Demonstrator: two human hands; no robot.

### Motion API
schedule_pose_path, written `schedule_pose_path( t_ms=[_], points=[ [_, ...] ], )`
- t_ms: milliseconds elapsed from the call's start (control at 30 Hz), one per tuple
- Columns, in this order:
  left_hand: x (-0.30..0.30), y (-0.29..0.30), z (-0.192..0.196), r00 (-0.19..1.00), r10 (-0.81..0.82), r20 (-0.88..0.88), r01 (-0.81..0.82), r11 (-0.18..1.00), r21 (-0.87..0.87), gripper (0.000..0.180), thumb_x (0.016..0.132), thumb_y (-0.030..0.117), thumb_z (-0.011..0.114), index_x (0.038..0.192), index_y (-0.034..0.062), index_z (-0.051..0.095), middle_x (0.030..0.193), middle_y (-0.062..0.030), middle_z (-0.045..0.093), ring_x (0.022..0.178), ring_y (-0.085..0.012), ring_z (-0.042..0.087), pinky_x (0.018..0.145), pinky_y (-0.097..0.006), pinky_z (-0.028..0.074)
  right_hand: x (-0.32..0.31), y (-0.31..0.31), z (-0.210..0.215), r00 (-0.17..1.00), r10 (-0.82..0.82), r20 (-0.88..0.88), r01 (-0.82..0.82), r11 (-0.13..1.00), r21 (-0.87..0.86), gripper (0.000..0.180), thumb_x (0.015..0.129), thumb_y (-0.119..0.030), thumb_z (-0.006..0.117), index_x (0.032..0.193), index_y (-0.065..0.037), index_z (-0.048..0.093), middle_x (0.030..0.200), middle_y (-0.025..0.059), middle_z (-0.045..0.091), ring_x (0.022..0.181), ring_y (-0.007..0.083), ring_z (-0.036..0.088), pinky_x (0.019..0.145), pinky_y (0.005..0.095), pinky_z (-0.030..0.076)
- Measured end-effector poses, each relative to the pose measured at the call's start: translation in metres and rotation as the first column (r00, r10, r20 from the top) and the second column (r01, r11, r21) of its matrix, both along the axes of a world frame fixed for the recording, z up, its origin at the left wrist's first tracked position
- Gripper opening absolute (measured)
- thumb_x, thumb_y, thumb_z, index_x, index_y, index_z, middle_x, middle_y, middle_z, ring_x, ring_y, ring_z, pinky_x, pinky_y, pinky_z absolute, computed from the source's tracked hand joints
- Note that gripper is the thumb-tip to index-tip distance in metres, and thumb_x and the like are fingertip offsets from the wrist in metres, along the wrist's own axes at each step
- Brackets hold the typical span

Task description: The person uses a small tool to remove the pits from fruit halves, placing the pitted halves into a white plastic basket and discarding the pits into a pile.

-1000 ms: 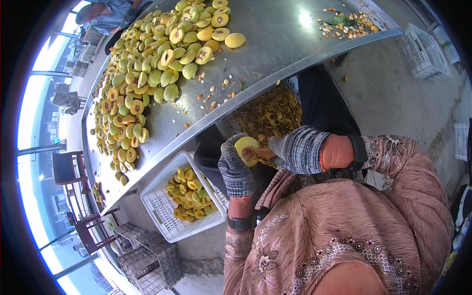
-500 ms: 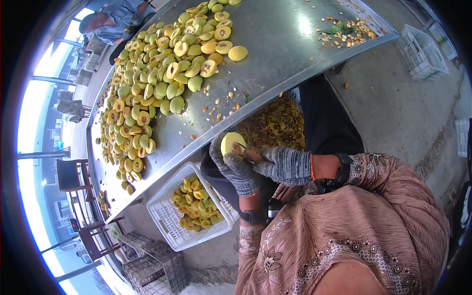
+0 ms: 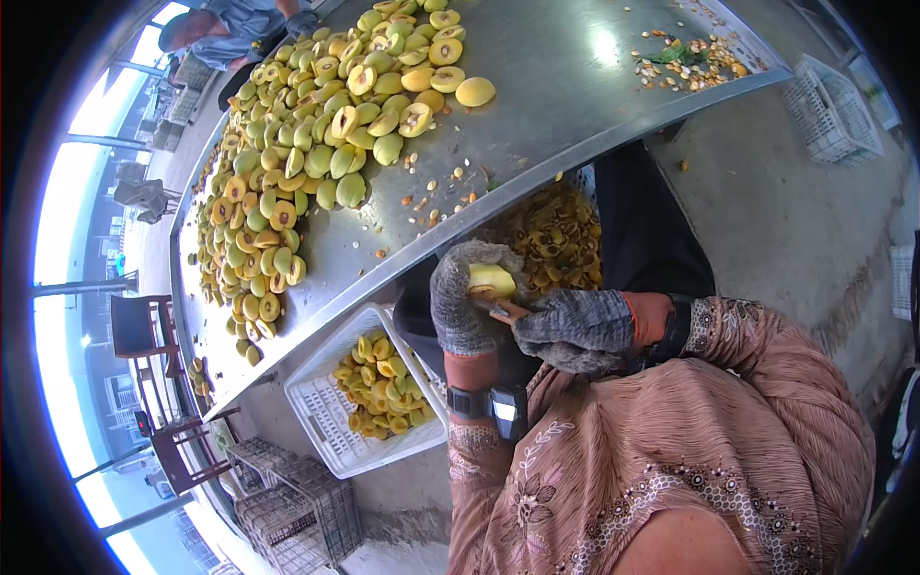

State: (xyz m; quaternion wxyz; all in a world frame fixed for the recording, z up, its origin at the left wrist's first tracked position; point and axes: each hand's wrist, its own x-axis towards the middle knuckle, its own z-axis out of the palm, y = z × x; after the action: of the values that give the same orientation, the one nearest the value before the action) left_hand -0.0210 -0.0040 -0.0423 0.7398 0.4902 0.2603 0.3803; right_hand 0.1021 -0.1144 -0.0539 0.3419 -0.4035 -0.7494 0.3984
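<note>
Both of my hands wear grey knitted gloves and meet above my lap, near the metal table's edge. My left hand (image 3: pixel 462 299) is closed around a yellow-green stone-fruit half (image 3: pixel 491 279), its cut side turned toward my right hand. In my right hand (image 3: pixel 578 326) is a small pitting tool with a brown wooden handle (image 3: pixel 509 310). The tool's tip is at the fruit's cut face; its exact shape is hidden. Below my hands lie many pitted fruit pieces (image 3: pixel 561 235) in a container under the table edge.
Halved fruit (image 3: pixel 316 144) is heaped on the metal table (image 3: pixel 537 86), with pits and kernels (image 3: pixel 695 62) at its right end. A white crate (image 3: pixel 321 426) of fruit halves stands left of my legs. Another person (image 3: pixel 230 38) sits at the far left. Grey crates (image 3: pixel 297 513) stand on the floor.
My left hand has turned, tilting the fruit half so less of its pale face shows. The right hand has moved slightly right and down, with the tool still at the fruit.
</note>
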Motion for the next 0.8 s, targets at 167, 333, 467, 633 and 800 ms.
schedule_pose_path(
  t_ms=[167, 333, 467, 633, 800],
  points=[
    [0.007, -0.007, 0.009, 0.901, -0.023, 0.434, 0.164, 0.942, -0.292, 0.047, 0.086, 0.046, 0.041, 0.093, 0.0012, 0.052, 0.077, -0.0165, 0.056, 0.056, -0.0258, 0.055, 0.048, -0.034, 0.048, -0.008, -0.008, 0.002, 0.865, -0.149, -0.48, -0.04, 0.932, -0.361, 0.025, 0.088, -0.019, 0.044, 0.102, -0.002, 0.055, 0.083, 0.0045, 0.057, 0.071, 0.0153, 0.054, 0.065, 0.0286, 0.046],
    [-0.023, 0.017, -0.01, 0.833, 0.46, 0.307, -0.261, 0.816, -0.515, 0.047, 0.083, 0.047, 0.047, 0.098, 0.0028, 0.053, 0.088, -0.0128, 0.056, 0.076, -0.0259, 0.055, 0.063, -0.034, 0.049, 0.002, 0.005, -0.005, 0.954, -0.128, -0.27, 0.011, 0.919, -0.395, 0.025, 0.086, -0.025, 0.047, 0.099, -0.005, 0.055, 0.076, 0.0031, 0.057, 0.062, 0.0184, 0.054, 0.056, 0.0336, 0.044],
    [-0.079, 0.018, -0.006, 0.913, 0.344, 0.219, -0.268, 0.911, -0.312, 0.043, 0.083, 0.044, 0.048, 0.097, 0.0042, 0.054, 0.09, -0.0125, 0.057, 0.074, -0.026, 0.055, 0.056, -0.033, 0.047, 0.028, 0.008, -0.06, 0.985, -0.104, 0.137, 0.12, 0.986, -0.119, 0.025, 0.084, -0.027, 0.05, 0.095, -0.005, 0.056, 0.061, 0.009, 0.053, 0.056, 0.0264, 0.053, 0.051, 0.0339, 0.041],
    [-0.182, 0.039, -0.021, 0.251, 0.749, -0.612, -0.395, 0.657, 0.642, 0.031, 0.08, 0.014, 0.059, 0.107, -0.0007, 0.051, 0.094, -0.0088, 0.058, 0.085, -0.0166, 0.056, 0.078, -0.025, 0.046, 0.033, 0.013, -0.074, 0.81, 0.054, 0.584, -0.209, 0.957, 0.201, 0.033, 0.086, -0.017, 0.047, 0.118, -0.007, 0.046, 0.08, 0.0074, 0.059, 0.062, 0.0158, 0.055, 0.052, 0.0262, 0.043],
    [-0.082, 0.008, -0.017, 0.811, 0.283, -0.511, -0.076, 0.918, 0.388, 0.032, 0.079, 0.005, 0.057, 0.111, 0.0025, 0.053, 0.105, -0.0063, 0.057, 0.091, -0.0145, 0.054, 0.077, -0.024, 0.045, 0.023, 0.014, -0.072, 0.994, 0.057, 0.091, -0.013, 0.906, -0.423, 0.032, 0.088, -0.021, 0.043, 0.115, -0.004, 0.047, 0.086, 0.007, 0.061, 0.068, 0.0124, 0.056, 0.059, 0.0231, 0.044]
  ],
)
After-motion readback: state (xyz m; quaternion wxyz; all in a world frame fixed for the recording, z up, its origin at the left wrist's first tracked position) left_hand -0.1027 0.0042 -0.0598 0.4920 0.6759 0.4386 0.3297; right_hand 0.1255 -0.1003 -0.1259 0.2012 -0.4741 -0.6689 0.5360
